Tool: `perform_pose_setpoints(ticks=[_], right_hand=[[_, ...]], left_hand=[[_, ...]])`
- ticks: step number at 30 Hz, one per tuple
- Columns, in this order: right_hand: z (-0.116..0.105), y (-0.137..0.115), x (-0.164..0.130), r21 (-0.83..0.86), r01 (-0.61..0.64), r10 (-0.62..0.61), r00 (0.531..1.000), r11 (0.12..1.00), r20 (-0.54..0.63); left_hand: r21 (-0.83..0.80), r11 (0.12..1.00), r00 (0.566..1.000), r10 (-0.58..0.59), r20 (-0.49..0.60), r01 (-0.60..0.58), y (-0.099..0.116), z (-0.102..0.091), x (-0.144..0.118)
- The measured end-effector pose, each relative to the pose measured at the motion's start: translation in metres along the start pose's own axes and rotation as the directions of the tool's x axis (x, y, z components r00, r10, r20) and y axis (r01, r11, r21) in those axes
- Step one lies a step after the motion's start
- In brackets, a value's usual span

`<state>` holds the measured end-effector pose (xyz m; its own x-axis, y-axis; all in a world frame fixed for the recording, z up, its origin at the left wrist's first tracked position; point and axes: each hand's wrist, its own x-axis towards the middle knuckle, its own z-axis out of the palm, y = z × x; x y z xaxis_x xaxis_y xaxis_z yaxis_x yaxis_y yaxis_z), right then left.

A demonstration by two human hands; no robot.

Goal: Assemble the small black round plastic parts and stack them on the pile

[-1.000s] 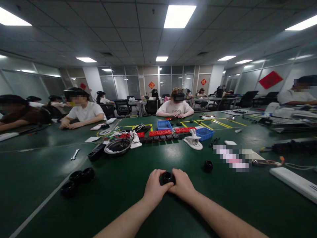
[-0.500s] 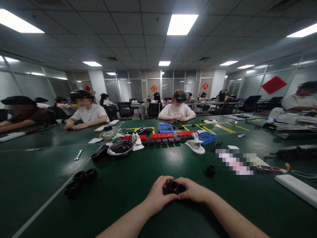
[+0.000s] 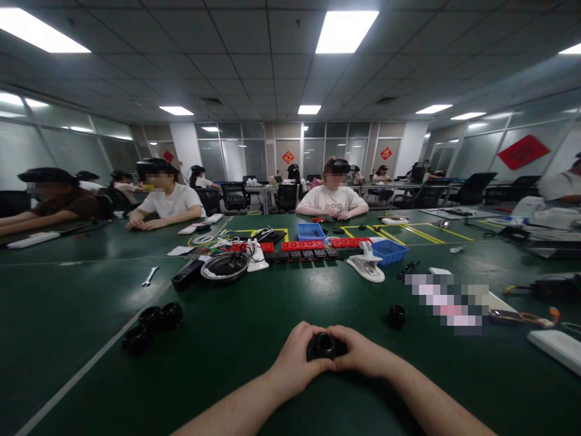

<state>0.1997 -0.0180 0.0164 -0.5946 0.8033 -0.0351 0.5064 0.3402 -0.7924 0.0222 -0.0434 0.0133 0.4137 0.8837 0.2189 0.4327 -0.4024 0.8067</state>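
Observation:
Both my hands meet low in the middle of the view over the green table (image 3: 254, 315). Between them is a small black round part (image 3: 325, 346) with a hollow centre. My left hand (image 3: 296, 358) wraps its left side and my right hand (image 3: 363, 356) pinches its right side. A second, similar black round part (image 3: 396, 316) stands on the table a little beyond my right hand. Three black ring-shaped parts (image 3: 153, 326) lie in a cluster to the far left of my left hand.
Farther off are a dark round bowl (image 3: 225, 266), a black block (image 3: 187, 274), a spanner (image 3: 149, 276), red and black strips (image 3: 303, 249), blue bins (image 3: 389, 251) and a white clamp (image 3: 368, 266). A white bar (image 3: 556, 348) lies at right. People sit across the table.
The view has drifted to the left, so everything sits further right in the frame. My hands keep hold of the black part, and my right fingers have shifted from over it to its side.

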Motion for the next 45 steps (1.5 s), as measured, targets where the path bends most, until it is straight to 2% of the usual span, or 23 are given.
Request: perform_pose_setpoints(ticks=[5, 8, 11, 13, 16, 19, 23, 29, 34, 40, 45], right_hand=[[0.005, 0.004, 0.002, -0.045, -0.001, -0.001, 0.999, 0.999, -0.052], [0.013, 0.005, 0.004, -0.205, -0.022, -0.012, 0.987, 0.979, -0.162], [0.023, 0.001, 0.006, -0.392, -0.064, -0.05, 0.96, 0.917, -0.275], [0.027, -0.003, 0.006, -0.439, -0.074, -0.069, 0.951, 0.895, -0.301], [0.022, -0.007, 0.002, -0.377, -0.012, -0.081, 0.97, 0.926, -0.231], [0.008, -0.01, -0.004, -0.194, 0.072, -0.088, 0.993, 0.978, -0.076], [-0.005, -0.013, -0.01, 0.039, 0.076, -0.079, 0.995, 0.996, 0.06], [-0.002, -0.011, -0.007, 0.048, 0.03, -0.032, 0.999, 0.998, 0.038], [0.0, -0.006, -0.004, 0.064, 0.015, -0.016, 1.0, 0.998, 0.022], [0.001, -0.002, 0.0, 0.082, 0.031, -0.032, 0.999, 0.996, 0.01], [0.001, 0.0, 0.001, 0.126, -0.017, 0.014, 1.0, 0.992, 0.026]], left_hand=[[-0.002, 0.999, 0.999, -0.036, -0.009, 0.036, 0.0, 0.002, 0.0], [0.037, 0.997, 0.995, -0.06, -0.073, 0.063, 0.001, 0.006, 0.0], [0.075, 0.992, 0.982, -0.089, -0.167, 0.103, 0.003, 0.01, -0.001], [0.086, 0.991, 0.978, -0.089, -0.187, 0.106, 0.003, 0.01, -0.001], [0.074, 0.994, 0.989, -0.067, -0.132, 0.077, 0.003, 0.008, -0.001], [0.02, 0.997, 0.994, -0.066, -0.088, 0.068, 0.002, 0.004, -0.001], [0.003, 0.999, 0.998, -0.039, -0.051, 0.039, 0.002, 0.001, -0.002], [-0.002, 1.0, 1.0, -0.011, -0.009, 0.011, 0.002, -0.003, -0.001], [-0.015, 1.0, 1.0, 0.001, -0.014, -0.001, 0.0, -0.003, 0.001], [-0.05, 0.998, 0.999, -0.037, -0.01, 0.036, -0.004, -0.001, 0.001], [-0.076, 0.996, 0.999, -0.038, 0.014, 0.039, -0.006, -0.003, 0.004]])
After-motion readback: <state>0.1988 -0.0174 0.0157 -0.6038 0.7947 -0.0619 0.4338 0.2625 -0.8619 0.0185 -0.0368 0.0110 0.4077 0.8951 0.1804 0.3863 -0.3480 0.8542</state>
